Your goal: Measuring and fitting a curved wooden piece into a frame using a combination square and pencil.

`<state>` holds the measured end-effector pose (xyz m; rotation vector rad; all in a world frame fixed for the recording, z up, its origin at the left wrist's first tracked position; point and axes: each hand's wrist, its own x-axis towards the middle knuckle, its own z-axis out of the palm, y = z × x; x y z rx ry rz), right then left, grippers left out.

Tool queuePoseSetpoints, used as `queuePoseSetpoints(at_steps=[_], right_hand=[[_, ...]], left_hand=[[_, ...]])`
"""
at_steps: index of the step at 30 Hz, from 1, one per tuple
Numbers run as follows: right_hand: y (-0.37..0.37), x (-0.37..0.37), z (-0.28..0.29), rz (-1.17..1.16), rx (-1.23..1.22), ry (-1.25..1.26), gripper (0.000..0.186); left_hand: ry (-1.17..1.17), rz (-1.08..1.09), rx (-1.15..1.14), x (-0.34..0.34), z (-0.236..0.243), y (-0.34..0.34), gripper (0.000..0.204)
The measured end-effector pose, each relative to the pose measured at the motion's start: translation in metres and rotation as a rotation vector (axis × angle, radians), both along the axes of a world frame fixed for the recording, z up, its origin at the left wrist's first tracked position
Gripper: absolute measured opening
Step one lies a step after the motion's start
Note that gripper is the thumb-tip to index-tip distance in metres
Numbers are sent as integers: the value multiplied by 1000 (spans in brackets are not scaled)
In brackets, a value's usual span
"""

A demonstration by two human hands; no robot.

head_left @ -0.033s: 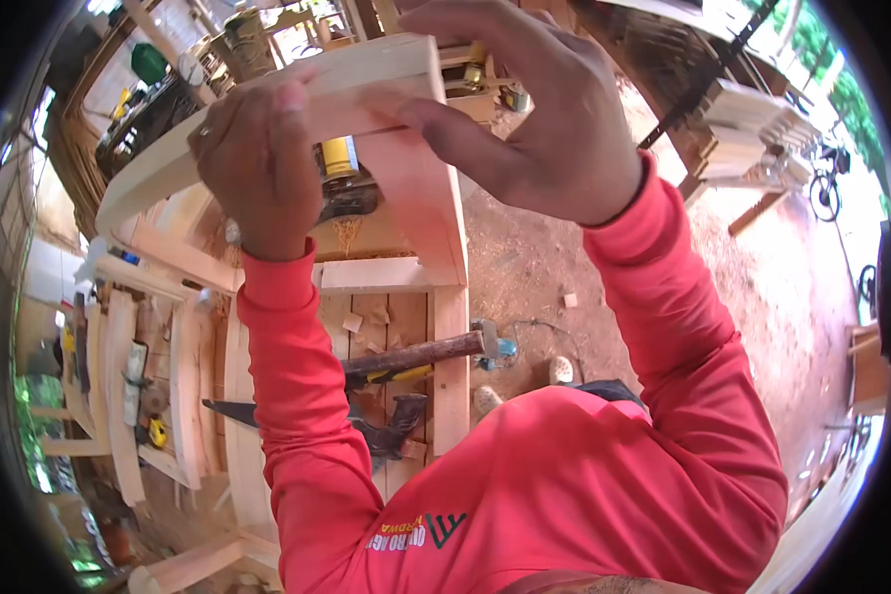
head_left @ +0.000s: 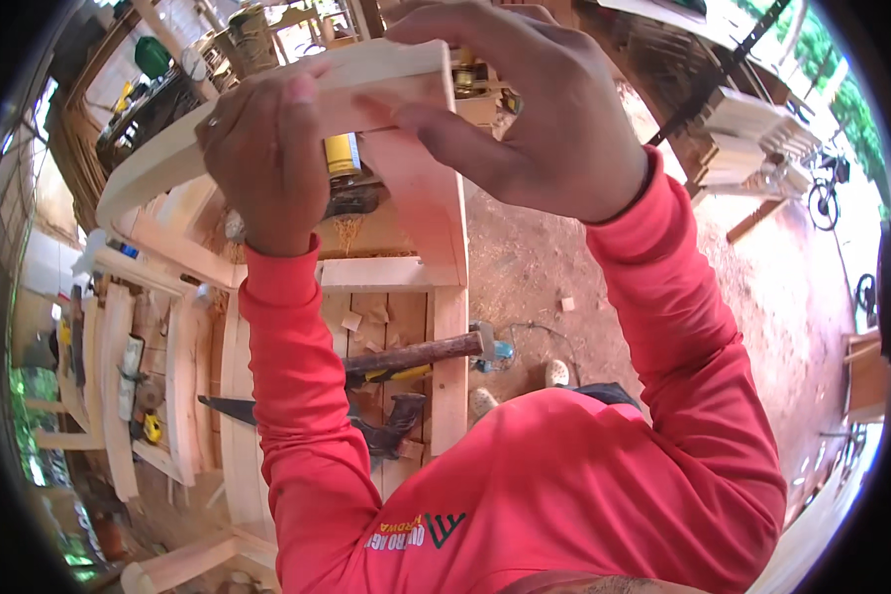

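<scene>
A curved rail of pale bare wood [head_left: 386,69] tops a wooden chair-like frame in front of me. My left hand [head_left: 267,158] is closed round this rail, its fingers over the upper face. At the rail's right end, my right hand [head_left: 535,119] is open, thumb and fingers spread around the corner. The thumb tip is at the wood's edge; whether it presses there I cannot tell. Below lies the slatted seat [head_left: 445,396], bearing a hammer [head_left: 416,351] with a dark wooden handle, a handsaw [head_left: 396,426] partly hidden by my left sleeve, and small wood scraps.
Behind the rail stands a yellow can [head_left: 342,155] among shavings. At left is another wooden frame [head_left: 183,386] with a yellow tape measure [head_left: 152,428]. A blue power tool with a cord [head_left: 503,352] lies on the dirt floor near my feet. Wood pieces are stacked [head_left: 752,129] at the far right.
The view has shifted very slightly. Both hands keep nearly the same place at the rail, the left gripping and the right spread.
</scene>
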<state>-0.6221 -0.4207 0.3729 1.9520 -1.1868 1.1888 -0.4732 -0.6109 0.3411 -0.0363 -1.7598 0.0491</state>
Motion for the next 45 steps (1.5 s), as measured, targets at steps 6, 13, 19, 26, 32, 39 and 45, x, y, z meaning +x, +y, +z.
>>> queuePoseSetpoints(at_steps=[6,13,19,26,32,39,45], right_hand=[[-12,21,4,-83,209,39,37],[-10,27,8,-98,264,-21,41],[-16,26,-4,-102,124,73,43],[-14,4,-11,18,88,-39,75],[-5,5,-12,102,254,-207,83],[-37,-50,-67,421,84,-904,41],[-74,-54,-103,684,403,-1148,39]], left_hand=[[-22,-10,76,11,1,-4,17],[-308,-345,405,37,39,79,56],[-357,-652,949,36,46,93,35],[-199,-442,732,13,24,80,23],[-202,38,397,21,27,24,26],[-149,199,228,8,17,18,27],[-152,211,301,11,13,8,31]])
